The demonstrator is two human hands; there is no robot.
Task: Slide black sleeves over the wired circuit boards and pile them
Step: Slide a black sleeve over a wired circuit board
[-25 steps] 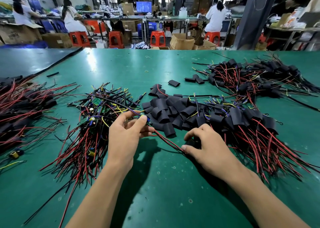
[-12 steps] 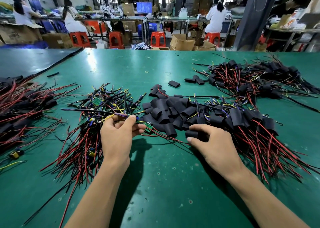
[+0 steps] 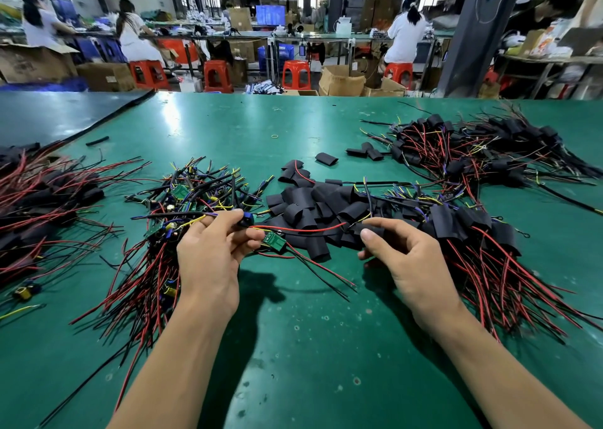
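My left hand (image 3: 208, 255) pinches a small green circuit board (image 3: 274, 242) by its wires; red and black leads trail from it to the right and down over the table. My right hand (image 3: 404, 258) hovers beside it, with thumb and curled fingers closed on a black sleeve (image 3: 370, 230) that is mostly hidden. A heap of loose black sleeves (image 3: 319, 209) lies just beyond both hands. Unsleeved wired boards (image 3: 182, 206) are piled to the left of my left hand. Sleeved boards (image 3: 473, 229) lie in a pile at the right.
The green table (image 3: 310, 347) also holds another sleeved pile at the back right (image 3: 489, 151) and a dark bundle with red wires at the far left (image 3: 39, 200). A few stray sleeves (image 3: 326, 158) lie beyond. People sit at benches behind.
My left hand has lifted one board out of the pile and swung it right, its leads pulling free. My right hand has risen off the sleeve heap with a sleeve.
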